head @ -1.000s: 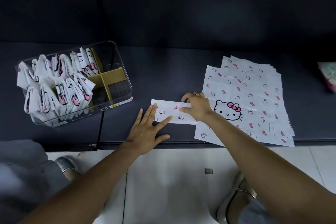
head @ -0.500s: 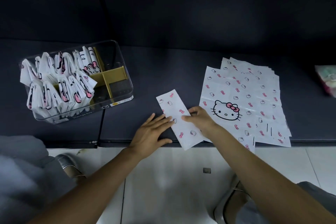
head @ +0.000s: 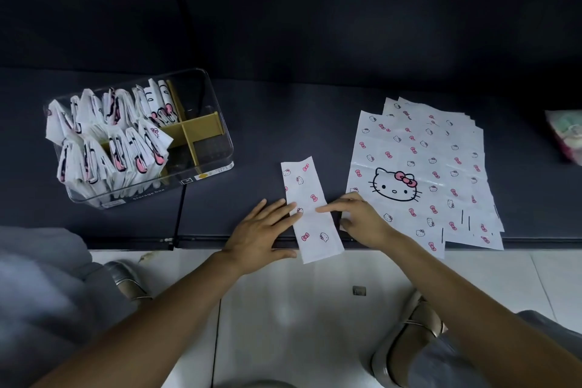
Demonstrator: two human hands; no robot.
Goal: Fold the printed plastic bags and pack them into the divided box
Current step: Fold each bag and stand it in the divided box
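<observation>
Thin plastic, the folded strip lies over the bench edge, light and probably slippery. Left hand and right hand press it flat with straight fingers; take it at the ends.

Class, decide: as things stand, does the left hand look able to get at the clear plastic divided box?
Probably yes. The left hand rests at the folded bag strip, and only bare dark tabletop separates it from the clear plastic divided box.
</observation>
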